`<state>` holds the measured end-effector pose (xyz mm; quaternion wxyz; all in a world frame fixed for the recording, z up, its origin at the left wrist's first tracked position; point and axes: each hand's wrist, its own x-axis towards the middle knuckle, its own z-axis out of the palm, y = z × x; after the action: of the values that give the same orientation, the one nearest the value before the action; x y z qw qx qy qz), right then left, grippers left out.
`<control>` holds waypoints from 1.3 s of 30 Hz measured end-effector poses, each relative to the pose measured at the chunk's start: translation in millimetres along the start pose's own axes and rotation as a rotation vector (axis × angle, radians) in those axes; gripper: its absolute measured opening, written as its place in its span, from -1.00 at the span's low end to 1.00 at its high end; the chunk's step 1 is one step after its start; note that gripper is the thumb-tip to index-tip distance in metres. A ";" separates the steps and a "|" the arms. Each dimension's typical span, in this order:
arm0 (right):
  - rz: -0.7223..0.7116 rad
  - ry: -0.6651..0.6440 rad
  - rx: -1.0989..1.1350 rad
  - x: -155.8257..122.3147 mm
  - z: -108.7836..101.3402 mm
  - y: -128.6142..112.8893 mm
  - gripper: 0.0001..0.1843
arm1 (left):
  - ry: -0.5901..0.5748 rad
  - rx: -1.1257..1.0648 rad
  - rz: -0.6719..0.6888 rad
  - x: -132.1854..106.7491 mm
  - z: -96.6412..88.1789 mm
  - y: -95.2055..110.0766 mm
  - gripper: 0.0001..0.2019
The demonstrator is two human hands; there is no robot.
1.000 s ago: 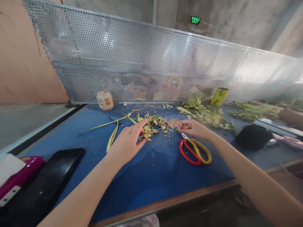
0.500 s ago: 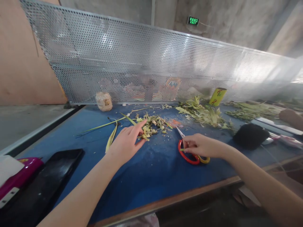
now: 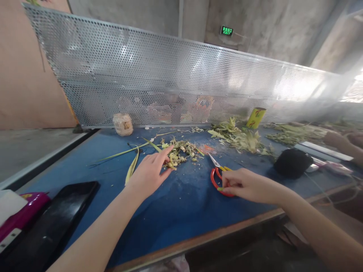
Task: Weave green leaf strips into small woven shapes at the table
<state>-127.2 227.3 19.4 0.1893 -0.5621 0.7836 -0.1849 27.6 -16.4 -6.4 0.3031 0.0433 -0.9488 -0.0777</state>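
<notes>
My left hand (image 3: 149, 170) rests at the near left edge of a pile of dried plant trimmings (image 3: 181, 149), thumb and forefinger spread apart. Its other fingers are partly hidden. Over the handles of a pair of scissors (image 3: 213, 179), my right hand (image 3: 241, 183) is closed in a pinch. A small green plant piece (image 3: 220, 189) pokes out at its fingertips. The scissors lie on the blue tabletop (image 3: 170, 211), blades toward the pile, with red and yellow on the handles. Long pale-green leaf strips (image 3: 132, 168) lie left of the pile.
A black phone (image 3: 70, 204) and a magenta device (image 3: 25, 211) lie at left. Behind stand a wrapped roll (image 3: 123, 124) and a yellow can (image 3: 256, 118), before a perforated metal screen (image 3: 141, 75). Husks (image 3: 241, 138) and a black ball (image 3: 293, 162) lie right, near another person's hand (image 3: 334, 139).
My right hand has moved lower across the scissors, uncovering the yellow handle part near the blades and covering the rear loop. My left hand stays at the pile. The view has shifted slightly.
</notes>
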 end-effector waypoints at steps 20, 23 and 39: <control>-0.272 0.322 1.036 62.7 -18.7 13.3 -0.78 | -0.068 -0.149 -0.087 2.5 1.4 8.4 -0.39; -0.359 0.109 0.937 75.8 -1.9 -22.7 -0.81 | -0.046 -0.213 -0.143 2.2 -1.1 11.5 -0.37; -0.346 0.314 0.515 100.9 24.5 -35.0 -0.85 | -0.086 -0.109 -0.265 5.6 -2.5 2.6 -0.44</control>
<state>-116.3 118.9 7.0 0.1681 -0.5850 0.6241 -0.4899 24.4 -14.9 -0.7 0.2510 0.1483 -0.9413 -0.1703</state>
